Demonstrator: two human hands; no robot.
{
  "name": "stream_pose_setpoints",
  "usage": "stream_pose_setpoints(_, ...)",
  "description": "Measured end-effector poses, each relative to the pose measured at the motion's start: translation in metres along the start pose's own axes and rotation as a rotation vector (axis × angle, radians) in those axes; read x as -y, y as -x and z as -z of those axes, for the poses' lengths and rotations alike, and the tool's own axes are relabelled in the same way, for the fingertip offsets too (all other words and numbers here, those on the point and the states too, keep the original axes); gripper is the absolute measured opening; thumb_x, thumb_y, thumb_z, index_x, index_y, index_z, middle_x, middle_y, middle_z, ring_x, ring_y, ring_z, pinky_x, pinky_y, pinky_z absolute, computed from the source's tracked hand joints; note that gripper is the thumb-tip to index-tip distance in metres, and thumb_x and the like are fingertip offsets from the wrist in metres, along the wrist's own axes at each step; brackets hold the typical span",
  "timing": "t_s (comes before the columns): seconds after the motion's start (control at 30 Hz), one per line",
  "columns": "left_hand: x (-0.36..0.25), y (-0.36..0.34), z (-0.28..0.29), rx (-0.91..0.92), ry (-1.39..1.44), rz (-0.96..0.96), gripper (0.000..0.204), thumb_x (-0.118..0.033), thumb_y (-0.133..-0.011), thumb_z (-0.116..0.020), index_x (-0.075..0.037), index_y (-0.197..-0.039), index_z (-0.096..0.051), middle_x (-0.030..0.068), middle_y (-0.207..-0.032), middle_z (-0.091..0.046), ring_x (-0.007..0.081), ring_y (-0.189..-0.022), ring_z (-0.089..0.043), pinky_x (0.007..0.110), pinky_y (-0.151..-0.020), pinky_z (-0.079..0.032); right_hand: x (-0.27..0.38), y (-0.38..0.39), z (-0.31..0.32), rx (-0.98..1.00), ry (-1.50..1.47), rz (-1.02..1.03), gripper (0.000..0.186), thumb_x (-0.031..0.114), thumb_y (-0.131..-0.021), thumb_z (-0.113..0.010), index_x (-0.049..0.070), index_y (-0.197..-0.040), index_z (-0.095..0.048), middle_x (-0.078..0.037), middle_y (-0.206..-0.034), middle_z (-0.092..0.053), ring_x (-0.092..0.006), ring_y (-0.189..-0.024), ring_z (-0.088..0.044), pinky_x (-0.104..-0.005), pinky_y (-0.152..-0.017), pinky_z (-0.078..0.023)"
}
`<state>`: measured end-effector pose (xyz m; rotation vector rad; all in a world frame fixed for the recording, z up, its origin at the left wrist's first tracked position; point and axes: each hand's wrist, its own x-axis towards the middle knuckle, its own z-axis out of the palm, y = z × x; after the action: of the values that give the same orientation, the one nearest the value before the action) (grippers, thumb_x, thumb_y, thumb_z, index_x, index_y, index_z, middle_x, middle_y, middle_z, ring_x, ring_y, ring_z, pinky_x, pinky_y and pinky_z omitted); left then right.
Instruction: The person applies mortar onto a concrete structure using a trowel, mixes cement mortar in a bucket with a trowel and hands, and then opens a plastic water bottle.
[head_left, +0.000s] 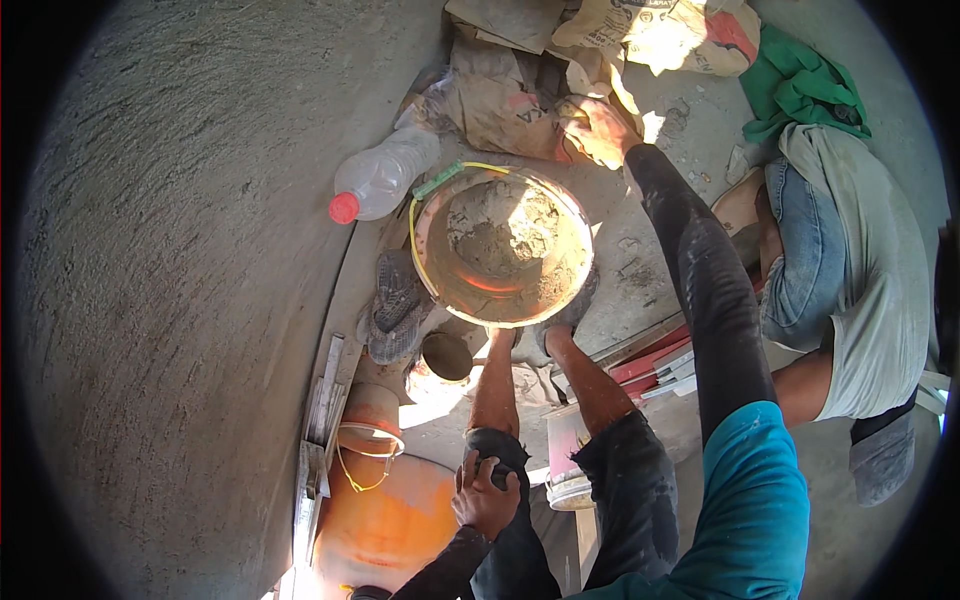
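Observation:
My right hand (598,132) is stretched forward to the opened brown paper sack (500,95) beyond the bucket. Its fingers are curled at the sack's torn edge, and whatever they hold is hidden. My left hand (487,497) rests on my left knee with bent fingers apart, holding nothing. Between and just ahead of my feet stands a round bucket (432,255) with a yellow handle and a green grip. Inside it lies a grey, lumpy cement-like mix (500,228), partly in bright sunlight.
A large clear plastic bottle (385,175) with a red cap lies left of the bucket. A small pot (447,357), another bucket (372,420) and an orange drum (385,520) stand nearer. A person (860,260) crouches at right, beside green cloth (808,82). A rough plastered wall (180,280) rises left.

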<state>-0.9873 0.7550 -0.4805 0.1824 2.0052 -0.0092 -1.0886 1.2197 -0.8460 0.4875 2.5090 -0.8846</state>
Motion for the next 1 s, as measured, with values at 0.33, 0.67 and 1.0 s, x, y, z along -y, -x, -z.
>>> stream_pose_setpoints(0.33,-0.003,0.002,-0.005,0.008,-0.016,0.022,0.037,-0.030,-0.075,-0.066,-0.011,-0.107,-0.064,0.0159,-0.130,-0.051,0.0389,-0.119,-0.049,0.051,-0.092,-0.047,0.026,0.089,0.043,-0.228,-0.417,-0.049,0.040,0.020,-0.090,-0.056,0.002,-0.125,-0.052,-0.023,-0.105,-0.063,-0.0384,-0.096,-0.061,-0.0413,-0.085,-0.048)
stream_pose_setpoints(0.67,-0.001,0.006,-0.016,0.067,-0.024,0.078,0.044,-0.032,-0.078,-0.062,-0.012,-0.116,-0.060,0.0159,-0.135,-0.046,0.0392,-0.124,-0.044,0.053,-0.095,-0.045,0.112,0.224,0.076,0.036,-0.756,-0.345,0.043,0.017,-0.089,-0.056,0.000,-0.128,-0.046,-0.021,-0.080,-0.059,-0.0298,-0.062,-0.059,-0.0393,-0.067,-0.050)
stream_pose_setpoints(1.0,0.004,0.010,-0.017,0.106,-0.018,0.125,0.047,-0.033,-0.079,-0.061,-0.012,-0.120,-0.057,0.0173,-0.139,-0.042,0.0402,-0.126,-0.042,0.053,-0.096,-0.045,0.188,0.254,-0.051,0.084,-0.521,-0.258,0.056,0.017,-0.078,-0.065,-0.004,-0.124,-0.042,-0.028,-0.107,-0.057,-0.0450,-0.101,-0.056,-0.0482,-0.087,-0.046)
